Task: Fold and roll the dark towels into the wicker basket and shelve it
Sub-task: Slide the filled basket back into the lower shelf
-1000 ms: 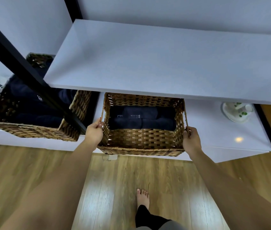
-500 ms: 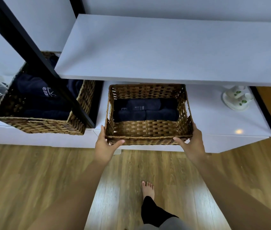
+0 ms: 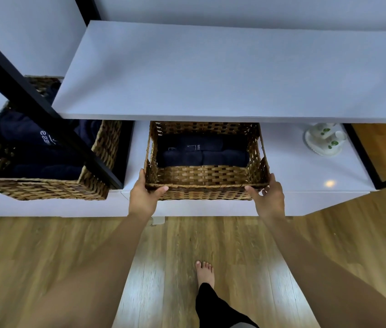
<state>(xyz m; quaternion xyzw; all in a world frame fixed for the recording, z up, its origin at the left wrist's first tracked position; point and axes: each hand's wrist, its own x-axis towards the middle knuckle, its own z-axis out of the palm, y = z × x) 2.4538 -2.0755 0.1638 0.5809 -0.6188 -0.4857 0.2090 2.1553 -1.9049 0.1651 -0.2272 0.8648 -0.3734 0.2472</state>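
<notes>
White upper shelf [image 3: 234,72] overhanging; lower shelf [image 3: 293,171] carrying wicker basket [image 3: 206,178] at its front edge, dark towels [image 3: 202,152] rolled inside; second basket [image 3: 45,185] to the left; left hand [image 3: 143,197] and right hand [image 3: 268,197], each grip clamped on a front corner of the wicker basket; small white dish [image 3: 324,143] well apart.
</notes>
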